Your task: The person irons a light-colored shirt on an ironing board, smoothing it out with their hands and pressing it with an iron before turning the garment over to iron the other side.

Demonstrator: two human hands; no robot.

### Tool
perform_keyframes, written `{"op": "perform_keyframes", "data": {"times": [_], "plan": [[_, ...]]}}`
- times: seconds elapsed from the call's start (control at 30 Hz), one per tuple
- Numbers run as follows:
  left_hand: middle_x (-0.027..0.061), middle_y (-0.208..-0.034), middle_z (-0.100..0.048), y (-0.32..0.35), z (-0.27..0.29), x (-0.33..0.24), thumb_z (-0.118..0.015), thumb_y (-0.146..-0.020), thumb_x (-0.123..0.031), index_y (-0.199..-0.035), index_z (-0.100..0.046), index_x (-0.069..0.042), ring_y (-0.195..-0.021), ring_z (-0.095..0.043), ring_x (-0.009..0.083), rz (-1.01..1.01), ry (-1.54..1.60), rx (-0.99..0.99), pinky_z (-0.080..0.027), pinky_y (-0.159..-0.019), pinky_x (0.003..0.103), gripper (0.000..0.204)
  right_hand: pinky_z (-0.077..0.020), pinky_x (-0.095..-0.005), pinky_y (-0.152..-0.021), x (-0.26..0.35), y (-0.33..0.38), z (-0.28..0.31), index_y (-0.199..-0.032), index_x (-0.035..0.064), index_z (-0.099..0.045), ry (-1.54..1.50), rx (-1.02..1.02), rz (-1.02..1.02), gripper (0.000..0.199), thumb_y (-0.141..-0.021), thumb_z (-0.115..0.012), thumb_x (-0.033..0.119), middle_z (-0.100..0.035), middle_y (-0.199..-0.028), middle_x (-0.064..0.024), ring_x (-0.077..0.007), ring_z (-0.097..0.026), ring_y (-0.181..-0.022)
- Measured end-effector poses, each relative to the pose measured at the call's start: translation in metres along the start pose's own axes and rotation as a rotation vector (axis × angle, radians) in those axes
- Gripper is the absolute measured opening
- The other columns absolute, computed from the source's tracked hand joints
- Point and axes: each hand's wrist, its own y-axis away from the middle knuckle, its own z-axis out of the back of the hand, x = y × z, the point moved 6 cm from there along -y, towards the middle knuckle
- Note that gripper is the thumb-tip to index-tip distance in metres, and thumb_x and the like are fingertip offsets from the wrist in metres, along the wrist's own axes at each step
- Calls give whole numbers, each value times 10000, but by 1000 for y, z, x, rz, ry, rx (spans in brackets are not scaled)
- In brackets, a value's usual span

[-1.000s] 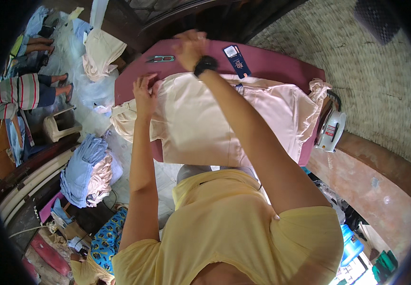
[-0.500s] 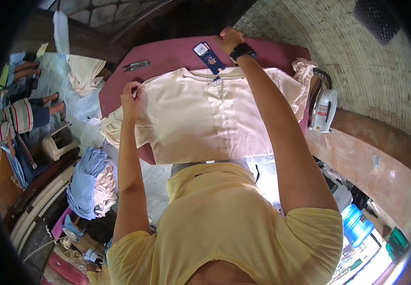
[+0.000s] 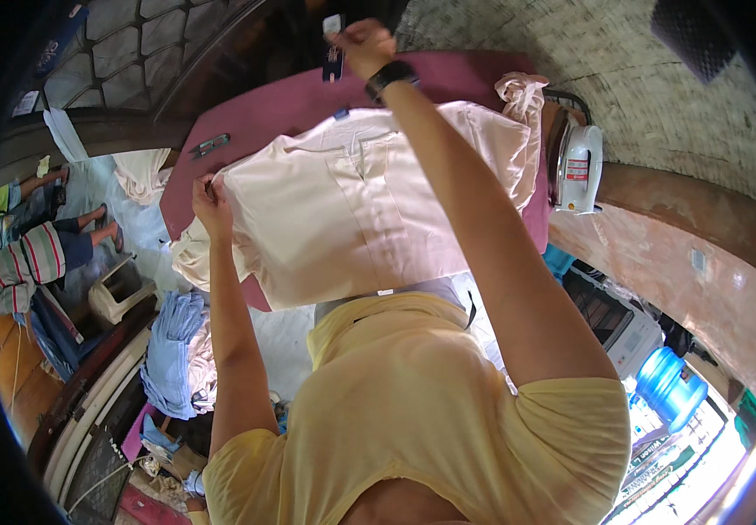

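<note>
Head view: across the cloth-covered maroon worktop point(image 3: 260, 109), a cream shirt point(image 3: 295, 197) of thin, faintly lustrous fabric, laid out wide, with crumpled sleeves at both ends and a seamed strip down its middle. At its left shoulder, the left hand point(image 3: 209, 206), fingers curled at the fabric's edge; impossible to tell whether pinching it. Beyond the collar, the right hand point(image 3: 369, 48), closed on a stiff, rectangular dark blue tag point(image 3: 332, 66) with a white patch. In the way, the right forearm, hiding part of the collar and right half. Near the left hand, slim thread snips point(image 3: 211, 146); past the right end, a smooth white iron point(image 3: 581, 171). Around: rough woven matting point(image 3: 675, 114), soft blue folded garments point(image 3: 174, 350), a translucent blue water jug point(image 3: 671, 389).
</note>
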Motion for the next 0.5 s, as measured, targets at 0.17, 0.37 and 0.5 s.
{"op": "perform_keyframes", "data": {"times": [0.17, 0.37, 0.5], "plan": [[119, -981, -610, 2, -6, -51, -662, -895, -226, -1016, -615, -59, -948, -536, 322, -118, -586, -169, -405, -834, 487, 212, -545, -357, -785, -7, -15, 132, -1087, 36, -661, 543, 149, 287, 516, -792, -766, 446, -729, -945, -112, -240, -699, -860], [119, -1093, -598, 23, -173, -178, -663, -869, -201, -1121, -615, -105, -1060, -529, 321, -373, -1, 383, -393, -943, 465, 274, -522, -442, -823, -78, 32, 225, -1027, 73, -684, 809, 650, 220, 413, -802, -738, 414, -695, -861, -137, -318, -661, -870], [30, -1353, -518, 44, -253, -239, -660, -889, -303, -1285, -575, -206, -1193, -471, 288, -612, -182, 588, -345, -1022, 456, 417, -483, -485, -829, -70, 19, 226, -1004, 105, -671, 1058, 721, 107, 290, -797, -749, 292, -670, -937, -132, -349, -604, -964]]}}
